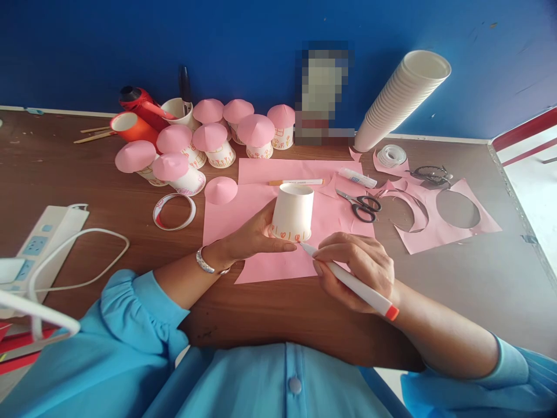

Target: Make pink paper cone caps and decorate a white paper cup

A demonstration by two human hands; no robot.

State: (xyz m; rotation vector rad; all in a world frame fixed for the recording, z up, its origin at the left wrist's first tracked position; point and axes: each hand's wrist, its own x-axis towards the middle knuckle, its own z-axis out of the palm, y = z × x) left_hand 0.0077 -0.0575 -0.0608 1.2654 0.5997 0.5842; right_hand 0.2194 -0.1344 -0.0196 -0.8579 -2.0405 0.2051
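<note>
A white paper cup (294,209) is held over the pink paper by my left hand (259,235), its fingers wrapped round the cup's left side and lower edge. Small red and orange drawings run along the band near the cup's lower rim. In my right hand (359,267) is a white marker (359,290) with an orange-red end. The marker's tip meets the cup's lower edge beside the drawings. Under both hands lie sheets of pink paper (221,226). An orange-banded marker (300,182) rests on the paper just behind the cup.
Several decorated cups with pink cone tops (256,130) stand at the back left, near a loose pink cone (221,190) and a tape roll (174,211). Scissors (363,206), a glue stick (357,177), paper scraps (418,226) and a leaning cup stack (402,98) are to the right. A power strip (43,238) lies left.
</note>
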